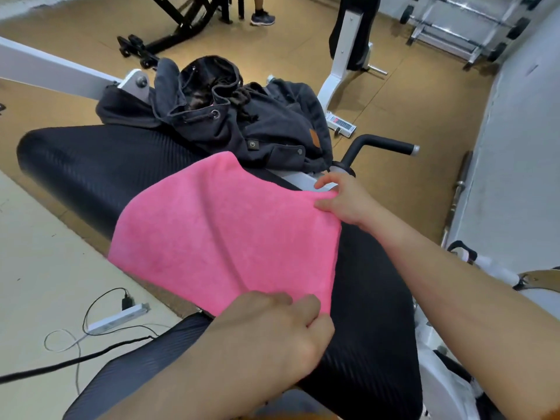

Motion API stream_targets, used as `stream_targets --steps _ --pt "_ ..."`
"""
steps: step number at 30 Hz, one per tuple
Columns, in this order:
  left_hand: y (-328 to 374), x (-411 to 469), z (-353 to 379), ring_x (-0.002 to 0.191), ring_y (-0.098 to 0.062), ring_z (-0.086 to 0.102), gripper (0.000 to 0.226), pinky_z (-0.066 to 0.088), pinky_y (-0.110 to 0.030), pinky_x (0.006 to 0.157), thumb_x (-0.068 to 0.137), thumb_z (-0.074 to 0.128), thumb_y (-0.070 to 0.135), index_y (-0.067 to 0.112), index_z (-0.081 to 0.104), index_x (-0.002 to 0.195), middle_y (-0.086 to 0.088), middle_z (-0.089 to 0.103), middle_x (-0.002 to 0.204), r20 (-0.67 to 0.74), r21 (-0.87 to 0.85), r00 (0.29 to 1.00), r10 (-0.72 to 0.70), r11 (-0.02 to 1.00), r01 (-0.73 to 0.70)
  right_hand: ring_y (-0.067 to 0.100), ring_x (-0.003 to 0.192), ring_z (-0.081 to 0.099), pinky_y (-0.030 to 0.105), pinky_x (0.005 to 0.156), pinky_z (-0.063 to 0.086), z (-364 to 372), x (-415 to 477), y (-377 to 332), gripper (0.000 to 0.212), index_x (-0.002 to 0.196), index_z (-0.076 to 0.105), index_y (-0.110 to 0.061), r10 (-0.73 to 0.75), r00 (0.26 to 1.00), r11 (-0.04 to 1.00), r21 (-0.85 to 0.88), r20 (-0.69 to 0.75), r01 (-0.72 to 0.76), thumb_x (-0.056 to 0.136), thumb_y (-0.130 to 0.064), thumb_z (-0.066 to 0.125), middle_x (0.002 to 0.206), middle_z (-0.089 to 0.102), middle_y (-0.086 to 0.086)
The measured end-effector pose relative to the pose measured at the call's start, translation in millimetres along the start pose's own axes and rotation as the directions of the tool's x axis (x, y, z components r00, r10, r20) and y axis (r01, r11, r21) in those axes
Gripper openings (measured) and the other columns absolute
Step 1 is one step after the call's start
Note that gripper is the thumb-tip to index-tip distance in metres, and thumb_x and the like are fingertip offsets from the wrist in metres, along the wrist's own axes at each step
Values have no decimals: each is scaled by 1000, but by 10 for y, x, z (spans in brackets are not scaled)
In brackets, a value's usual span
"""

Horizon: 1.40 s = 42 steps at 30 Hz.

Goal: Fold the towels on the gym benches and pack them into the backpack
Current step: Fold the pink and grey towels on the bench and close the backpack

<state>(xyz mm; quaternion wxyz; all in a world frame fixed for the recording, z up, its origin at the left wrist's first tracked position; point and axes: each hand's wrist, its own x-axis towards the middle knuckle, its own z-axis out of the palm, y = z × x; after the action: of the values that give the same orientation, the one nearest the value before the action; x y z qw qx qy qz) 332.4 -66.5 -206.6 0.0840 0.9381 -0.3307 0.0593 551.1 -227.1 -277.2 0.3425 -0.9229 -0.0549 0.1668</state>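
Observation:
A pink towel (218, 234) lies spread across the black padded gym bench (91, 165), with a long crease running through its middle. My left hand (272, 331) grips the towel's near corner with curled fingers. My right hand (345, 201) pinches the towel's far right corner between thumb and fingers. Beyond the towel, a dark grey drawstring backpack (251, 122) sits on the bench's far end, its mouth open and facing up.
White bench frame and a black handle bar (381, 145) stick out to the right. A power strip (118, 318) with cables lies on the floor at left. A person's foot (262, 18), other benches and a weight rack (472, 28) stand at the back.

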Motion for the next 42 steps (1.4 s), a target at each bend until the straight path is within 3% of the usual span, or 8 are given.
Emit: stream_targets --steps 6,13,18,23,29,34,38,42 --pt "-79 -80 79 43 -17 43 18 34 -23 35 70 46 10 21 60 67 4 45 59 -31 -19 998 63 998 -63 21 111 56 31 87 46 -46 -34 -17 32 116 66 -19 -24 999 989 -147 -21 20 86 -10 62 126 58 3" --pt "-58 -73 84 40 -18 40 27 34 -21 32 66 39 9 20 62 75 3 42 58 -20 -59 999 45 997 -46 18 88 61 28 71 46 63 -100 118 14 94 73 -15 -23 1000 965 -263 -8 20 90 -13 60 94 70 3" --pt "-50 -93 156 39 -18 40 25 35 -22 33 68 39 9 21 59 77 3 41 59 1 -44 997 72 996 -72 10 76 53 20 58 38 38 -120 239 7 83 63 -17 15 1000 992 -128 -5 -15 84 -16 71 82 59 -5" --pt "-50 -83 179 39 -16 39 24 35 -22 32 66 41 8 21 60 74 4 40 57 -10 -45 996 88 995 -88 14 84 54 27 72 40 140 -193 373 10 81 62 -18 23 996 998 52 -87 -18 84 -15 72 83 57 -6" --pt "-42 -97 253 46 -14 40 23 35 -24 37 88 62 31 20 57 68 5 41 58 -110 -32 988 113 993 -117 24 99 55 30 79 39 302 -315 378 24 114 63 -14 -100 977 950 -310 -187 38 97 -28 53 106 57 8" --pt "-28 -152 286 63 -12 46 34 42 -24 52 81 64 54 20 66 84 7 49 70 -52 -54 991 125 990 -128 22 90 59 31 71 43 144 -229 316 13 98 62 -18 22 998 958 -284 -57 -37 93 -29 59 92 62 1" --pt "41 -180 284 68 -17 48 15 45 -31 55 81 61 25 17 68 91 4 53 75 -69 -52 995 71 996 -74 15 63 51 28 55 41 -75 -103 188 14 95 62 -12 278 941 958 -133 194 -255 86 -19 70 77 56 2" --pt "146 -212 327 66 -21 51 32 44 -31 55 90 36 9 14 67 95 1 55 76 -130 33 991 27 999 -23 10 42 37 18 37 30 -153 -71 143 10 86 59 -13 389 863 914 -22 324 -404 83 -12 69 61 47 3"
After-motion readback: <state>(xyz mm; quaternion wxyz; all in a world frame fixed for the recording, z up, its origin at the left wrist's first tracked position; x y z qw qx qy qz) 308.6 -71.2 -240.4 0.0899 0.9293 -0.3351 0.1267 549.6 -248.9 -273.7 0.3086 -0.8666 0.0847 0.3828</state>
